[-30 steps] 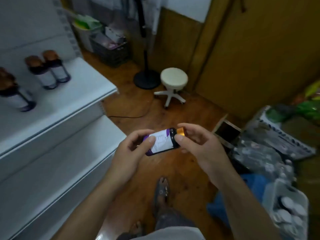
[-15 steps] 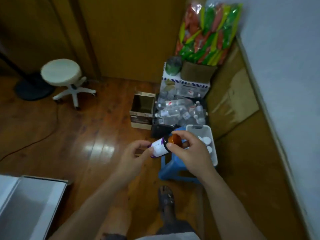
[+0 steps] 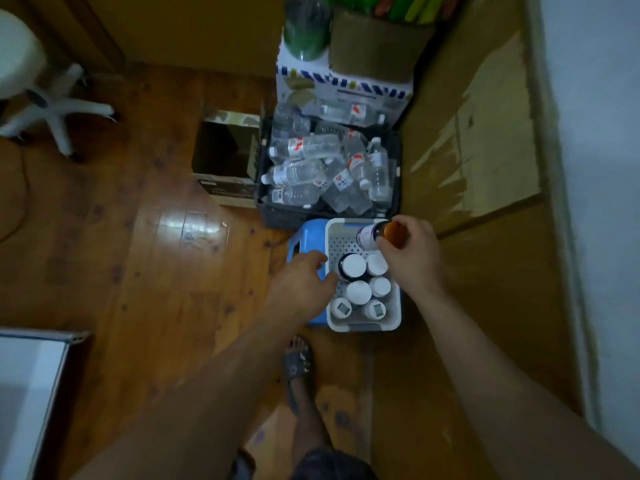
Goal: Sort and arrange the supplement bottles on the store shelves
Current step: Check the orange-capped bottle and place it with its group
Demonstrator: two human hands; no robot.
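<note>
- Left hand (image 3: 304, 285) is loose, fingers relaxed and gripping nothing, right at the left rim of the white basket (image 3: 363, 328).
- Right hand (image 3: 412, 258) grips the orange-capped supplement bottle (image 3: 372, 234) over the basket's far end.
- Six white-capped bottles (image 3: 358, 292) stand in the basket's near half, and the basket's on a blue stool (image 3: 308, 237).
- Farther back there's a dark crate (image 3: 277, 216) full of clear water bottles (image 3: 304, 147).

Supplement bottle (image 3: 372, 235): orange cap, dark body, pale label. Basket (image 3: 363, 325): white, base dotted with a grid of holes. Jar lids (image 3: 353, 266): white. Stool (image 3: 308, 237): blue. Crate (image 3: 287, 216): dark grey. Water bottles (image 3: 301, 147): clear, red-and-white labels. Floor (image 3: 156, 237): brown planks, dark knots. Carton (image 3: 346, 86): white, blue stripes.
</note>
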